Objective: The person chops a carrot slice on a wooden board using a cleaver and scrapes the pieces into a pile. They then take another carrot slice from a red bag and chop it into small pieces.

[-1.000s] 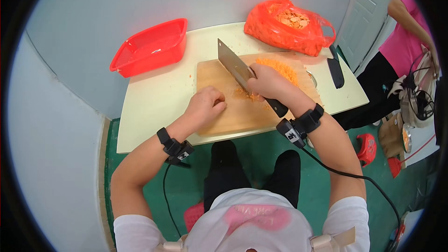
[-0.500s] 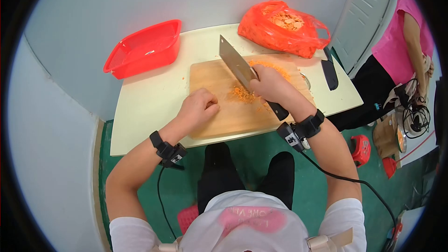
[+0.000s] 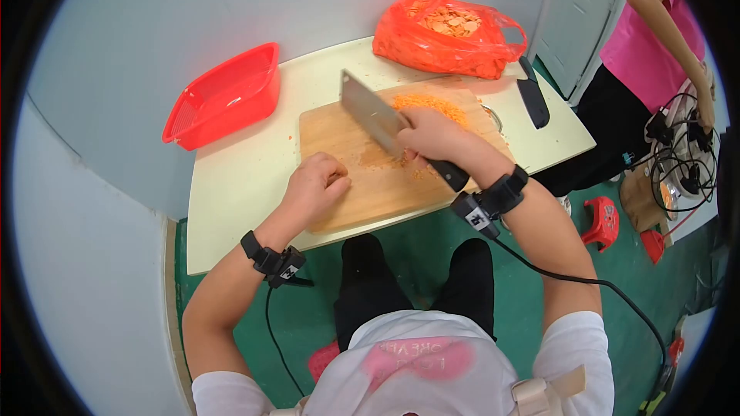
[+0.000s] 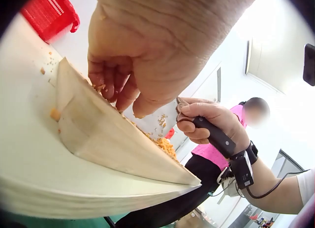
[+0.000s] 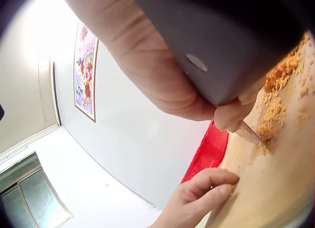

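Note:
My right hand (image 3: 432, 137) grips a cleaver (image 3: 373, 115) by its black handle, with the blade slanting over a wooden cutting board (image 3: 331, 139). Finely chopped orange bits, apparently carrot (image 3: 432, 105), are heaped at the board's far right, and more lie under the blade. In the right wrist view, the blade's edge (image 5: 255, 133) comes down among these bits. My left hand (image 3: 314, 185) rests at the board's left side, fingers loosely bent downward. Small crumbs stick to its fingertips (image 4: 109, 90) in the left wrist view, and nothing shows in its grasp.
A red plastic basket (image 3: 231, 100) stands at the table's back left. At the back right sits a red plastic bag (image 3: 455, 46) of orange slices. Beside it lies a black-handled tool (image 3: 533, 102). A person in pink (image 3: 655, 31) stands right of the table; a red stool (image 3: 601, 223) is on the floor.
The cleaver rose slightly over the board, then came down again, its blade now blurred by motion. My left hand has stayed at the board's left side. The head view has shifted.

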Motion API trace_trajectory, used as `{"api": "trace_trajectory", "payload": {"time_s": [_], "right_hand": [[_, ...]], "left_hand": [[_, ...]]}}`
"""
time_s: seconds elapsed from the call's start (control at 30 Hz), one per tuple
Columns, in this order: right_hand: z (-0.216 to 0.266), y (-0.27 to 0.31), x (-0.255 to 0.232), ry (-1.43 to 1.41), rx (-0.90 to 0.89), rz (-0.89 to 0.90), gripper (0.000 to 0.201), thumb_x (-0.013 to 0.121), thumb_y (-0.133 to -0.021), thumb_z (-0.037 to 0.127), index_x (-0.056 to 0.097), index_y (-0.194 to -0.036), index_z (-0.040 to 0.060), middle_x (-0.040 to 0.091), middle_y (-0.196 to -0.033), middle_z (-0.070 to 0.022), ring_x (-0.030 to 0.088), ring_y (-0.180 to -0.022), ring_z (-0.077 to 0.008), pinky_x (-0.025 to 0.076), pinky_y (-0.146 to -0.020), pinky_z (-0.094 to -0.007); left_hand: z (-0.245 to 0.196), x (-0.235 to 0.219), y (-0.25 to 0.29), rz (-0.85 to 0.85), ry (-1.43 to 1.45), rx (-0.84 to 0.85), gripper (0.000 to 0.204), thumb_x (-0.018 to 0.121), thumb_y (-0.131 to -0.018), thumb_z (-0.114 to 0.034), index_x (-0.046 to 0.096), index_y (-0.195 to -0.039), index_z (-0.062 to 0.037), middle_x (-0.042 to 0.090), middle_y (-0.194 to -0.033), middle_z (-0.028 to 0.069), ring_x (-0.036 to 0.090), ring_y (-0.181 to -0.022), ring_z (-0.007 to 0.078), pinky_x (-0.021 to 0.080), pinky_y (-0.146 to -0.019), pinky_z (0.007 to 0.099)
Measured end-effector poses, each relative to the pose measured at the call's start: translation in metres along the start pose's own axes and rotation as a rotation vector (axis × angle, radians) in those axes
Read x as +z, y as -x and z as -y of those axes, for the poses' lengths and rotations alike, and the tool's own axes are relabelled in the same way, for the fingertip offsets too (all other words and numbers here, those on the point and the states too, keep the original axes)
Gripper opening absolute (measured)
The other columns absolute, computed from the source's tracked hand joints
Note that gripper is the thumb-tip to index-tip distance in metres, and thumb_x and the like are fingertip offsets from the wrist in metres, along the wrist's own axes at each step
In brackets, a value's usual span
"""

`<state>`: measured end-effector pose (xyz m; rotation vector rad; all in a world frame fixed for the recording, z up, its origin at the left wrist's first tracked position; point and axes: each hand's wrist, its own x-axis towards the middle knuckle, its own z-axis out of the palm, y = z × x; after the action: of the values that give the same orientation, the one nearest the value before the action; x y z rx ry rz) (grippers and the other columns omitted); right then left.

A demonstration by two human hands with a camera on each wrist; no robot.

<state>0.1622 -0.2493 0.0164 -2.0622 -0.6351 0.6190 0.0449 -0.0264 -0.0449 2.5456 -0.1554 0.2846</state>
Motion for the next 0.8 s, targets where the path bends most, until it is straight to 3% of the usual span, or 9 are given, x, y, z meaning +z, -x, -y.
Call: {"api": "trace_trajectory", "payload": {"time_s": [0.2,0.27,0.4,0.47,0.6,0.7,0.77,0.8], "right_hand": [[-0.008,0.016,-0.023,0.056,-0.003,-0.117,0.027,0.048,-0.084,0.011,0.055,-0.105,-0.0046,0.06,-0.072,-0.0104,0.058,-0.054,-0.0152,0.05,-0.05,-0.0287],[-0.014,0.015,-0.019,0.182,0.01,-0.131,0.028,0.048,-0.085,0.011,0.055,-0.106,-0.0051,0.06,-0.075,-0.0114,0.058,-0.056,-0.0164,0.051,-0.05,-0.0295],[0.0,0.022,-0.016,0.197,-0.013,-0.116,0.028,0.048,-0.085,0.011,0.055,-0.108,-0.0041,0.06,-0.078,-0.0116,0.058,-0.058,-0.0175,0.052,-0.052,-0.0306],[0.001,0.022,-0.008,0.212,-0.039,-0.11,0.027,0.05,-0.086,0.01,0.056,-0.108,-0.0031,0.064,-0.083,-0.0183,0.066,-0.063,-0.0256,0.055,-0.061,-0.0366],[0.007,0.02,-0.011,0.329,0.035,-0.083,0.027,0.052,-0.085,0.011,0.056,-0.108,-0.0019,0.065,-0.086,-0.0205,0.067,-0.069,-0.0297,0.054,-0.064,-0.0397],[-0.004,0.024,-0.001,0.359,-0.111,-0.158,0.025,0.053,-0.084,0.012,0.056,-0.106,-0.0011,0.066,-0.086,-0.0219,0.067,-0.071,-0.0337,0.053,-0.064,-0.0414],[-0.014,0.034,0.015,0.697,-0.328,-0.24,0.023,0.053,-0.086,0.012,0.056,-0.107,0.0018,0.065,-0.075,-0.0181,0.065,-0.063,-0.0331,0.052,-0.057,-0.0428],[-0.014,0.043,0.02,0.702,-0.327,-0.247,0.023,0.053,-0.086,0.012,0.056,-0.107,0.0018,0.065,-0.075,-0.0181,0.065,-0.063,-0.0331,0.052,-0.057,-0.0428]], "left_hand": [[-0.002,-0.002,0.0,-0.019,-0.009,0.017,0.018,0.064,-0.08,-0.018,0.067,-0.085,-0.0006,0.062,-0.089,0.0132,0.061,-0.086,0.0302,0.05,-0.077,0.0384],[-0.006,-0.006,-0.002,0.045,0.032,-0.089,0.019,0.064,-0.08,-0.019,0.068,-0.086,-0.0007,0.063,-0.09,0.0132,0.062,-0.082,0.0293,0.051,-0.075,0.0379],[-0.005,-0.006,-0.004,0.061,0.107,-0.118,0.02,0.064,-0.081,-0.019,0.069,-0.088,-0.0007,0.063,-0.09,0.0132,0.063,-0.08,0.0284,0.051,-0.074,0.0375],[-0.008,-0.007,-0.003,0.058,0.071,-0.114,0.02,0.064,-0.08,-0.019,0.068,-0.087,-0.0008,0.063,-0.09,0.0136,0.062,-0.081,0.0295,0.051,-0.074,0.0382],[-0.006,-0.006,-0.002,0.054,-0.003,-0.026,0.019,0.063,-0.08,-0.018,0.068,-0.087,-0.0008,0.062,-0.089,0.0138,0.062,-0.085,0.0304,0.05,-0.076,0.0388],[-0.005,-0.005,0.0,0.035,-0.001,0.007,0.018,0.064,-0.08,-0.017,0.068,-0.086,-0.0009,0.062,-0.088,0.0138,0.061,-0.089,0.0315,0.05,-0.079,0.0396],[-0.004,-0.005,0.0,0.029,-0.042,0.04,0.019,0.065,-0.08,-0.018,0.068,-0.086,-0.001,0.062,-0.089,0.0134,0.06,-0.091,0.0317,0.049,-0.08,0.0404],[-0.006,-0.005,-0.001,0.025,-0.041,0.048,0.019,0.065,-0.08,-0.018,0.068,-0.086,-0.001,0.062,-0.089,0.0134,0.06,-0.091,0.0317,0.049,-0.08,0.0404]]}}
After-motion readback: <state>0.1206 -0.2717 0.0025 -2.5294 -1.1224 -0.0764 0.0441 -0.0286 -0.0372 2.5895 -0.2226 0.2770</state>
